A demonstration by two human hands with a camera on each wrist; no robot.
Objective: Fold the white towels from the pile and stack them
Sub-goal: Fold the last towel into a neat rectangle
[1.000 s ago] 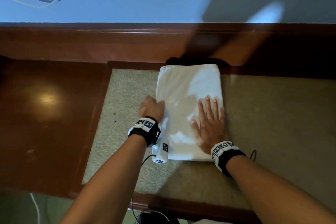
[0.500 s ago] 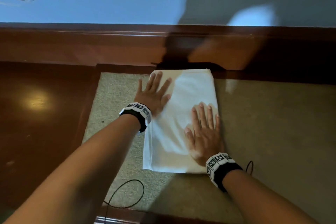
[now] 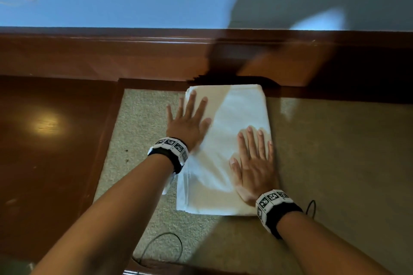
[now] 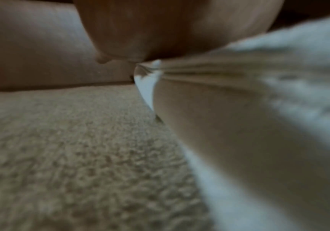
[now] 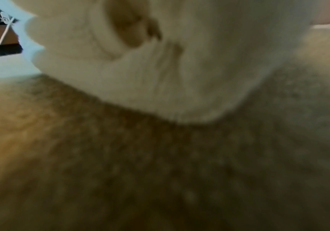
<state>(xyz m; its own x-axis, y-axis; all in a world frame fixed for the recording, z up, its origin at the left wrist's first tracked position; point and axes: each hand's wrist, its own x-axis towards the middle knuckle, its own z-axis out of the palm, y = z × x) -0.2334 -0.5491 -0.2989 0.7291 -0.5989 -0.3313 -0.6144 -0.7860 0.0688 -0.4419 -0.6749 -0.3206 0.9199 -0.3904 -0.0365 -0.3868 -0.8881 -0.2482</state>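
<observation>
I see my left hand (image 3: 188, 121) flat, fingers spread, pressing the far-left part of the folded white towel (image 3: 225, 152). My right hand (image 3: 253, 163) lies flat on its near-right part. The towel sits on beige carpet (image 3: 335, 163), its far end against the wooden baseboard (image 3: 111, 56).

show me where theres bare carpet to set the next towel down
Widest bare carpet lies right of the folded towel, up to the wooden border. A narrower strip lies left of it. The towel itself is crowded: left hand and right hand press it flat.
</observation>
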